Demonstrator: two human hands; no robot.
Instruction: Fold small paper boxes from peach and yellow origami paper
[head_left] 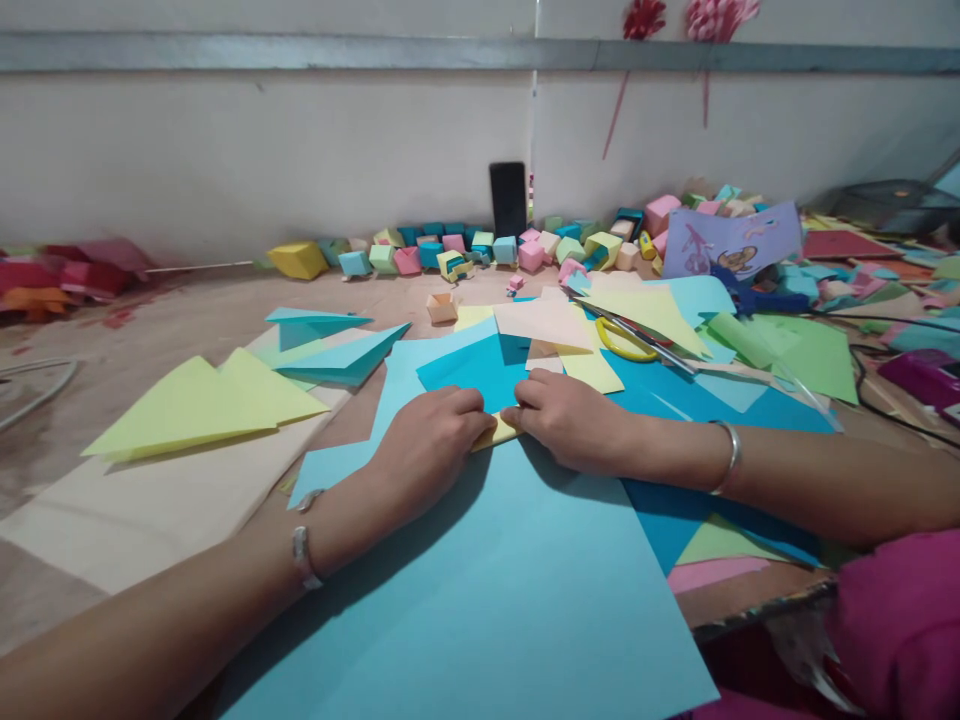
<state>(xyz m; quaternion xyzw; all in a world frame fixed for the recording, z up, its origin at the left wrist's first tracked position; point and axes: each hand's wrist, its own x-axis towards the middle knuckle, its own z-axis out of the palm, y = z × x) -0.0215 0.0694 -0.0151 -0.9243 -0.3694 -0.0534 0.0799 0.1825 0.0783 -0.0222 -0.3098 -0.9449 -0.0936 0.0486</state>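
Between my two hands is a small folded strip of yellow paper (496,432), lying over a large light-blue sheet (480,580). My left hand (427,445) grips its left end, fingers curled, with the thumb hidden. On the right end, the thumb and bent fingers of my right hand (574,420) press down. Most of the strip is covered by my fingers. Just beyond my hands lies a darker blue piece of paper (469,375). Scissors with a yellow handle (626,340) rest on papers past my right hand.
Folded yellow paper (202,405) and folded blue paper (349,355) lie at the left. Small paper boxes (431,255) line the wall, with a phone (509,200) leaning there. Loose sheets, a purple drawing (731,240) and a black cable (862,370) crowd the right.
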